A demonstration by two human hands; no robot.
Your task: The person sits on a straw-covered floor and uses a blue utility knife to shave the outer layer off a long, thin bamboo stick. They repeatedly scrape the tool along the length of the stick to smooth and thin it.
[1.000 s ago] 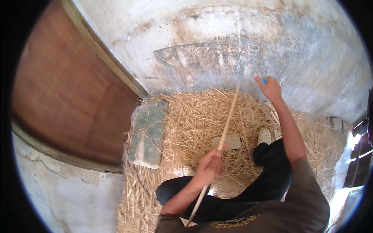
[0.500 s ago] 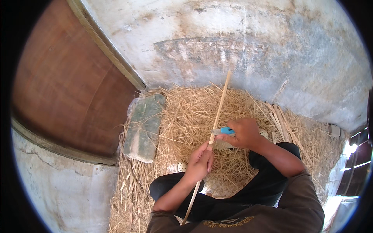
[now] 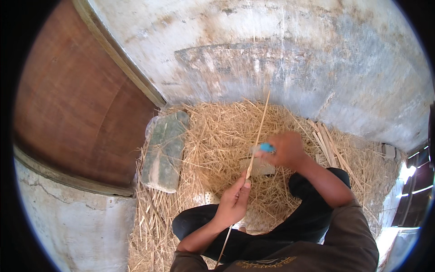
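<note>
My left hand (image 3: 232,201) is closed around a long, thin strip of pale wood or bamboo (image 3: 261,124). It slants from beside my left leg up toward the wall, with a curled shaving just above my thumb. My right hand (image 3: 290,149), smeared by motion, grips a blue-handled cutter knife (image 3: 267,148). The knife is beside the strip, above my left hand; whether its blade touches the wood I cannot tell. Below the knife, a flat pale block (image 3: 257,167) lies among the shavings.
Straw-like shavings (image 3: 217,136) cover the floor around my bent legs. A greenish plastic-wrapped bundle (image 3: 165,152) lies at left, beside a brown wooden panel (image 3: 81,99). Split sticks (image 3: 327,144) lie to the right. A stained wall (image 3: 272,50) rises ahead.
My right hand and the knife have moved slightly up along the strip, away from my left hand. The strip has turned, showing a narrower edge, and a shaving now curls above my left thumb.
</note>
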